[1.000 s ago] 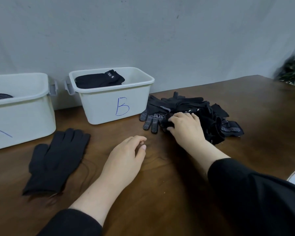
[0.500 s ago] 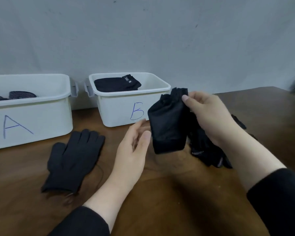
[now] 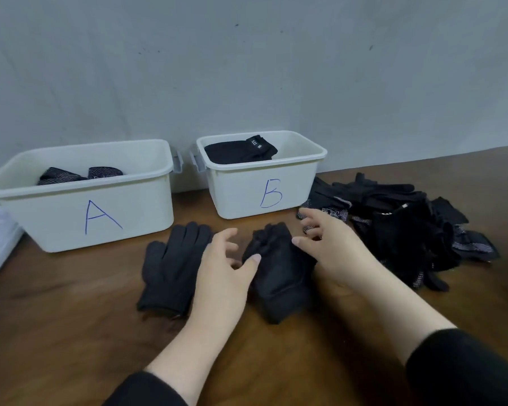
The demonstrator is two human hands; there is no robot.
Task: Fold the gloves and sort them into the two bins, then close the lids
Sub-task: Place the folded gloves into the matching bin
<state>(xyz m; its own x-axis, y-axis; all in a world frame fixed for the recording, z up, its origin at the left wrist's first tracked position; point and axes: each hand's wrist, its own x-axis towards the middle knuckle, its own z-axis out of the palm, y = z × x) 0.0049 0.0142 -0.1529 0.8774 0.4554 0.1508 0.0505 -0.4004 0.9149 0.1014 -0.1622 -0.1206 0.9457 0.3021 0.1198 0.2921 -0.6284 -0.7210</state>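
The wooden surface (image 3: 71, 332) carries everything, with the two white bins pushed back against the wall so the front stays free for folding. Bin A (image 3: 100, 206) on the left holds dotted gloves; bin B (image 3: 264, 189) holds a folded plain black one, so the sorting seems to go by type. No lids are in view. To the right lies the heap of unsorted gloves (image 3: 399, 230), within easy reach of the right hand (image 3: 332, 247). A plain glove (image 3: 175, 268) lies flat before bin A, likely waiting for its mate. Between the hands sits a crumpled plain glove (image 3: 279, 276). Both the right hand and the left hand (image 3: 223, 273) hover with fingers spread and loose, gripping nothing, seemingly ready to smooth it.
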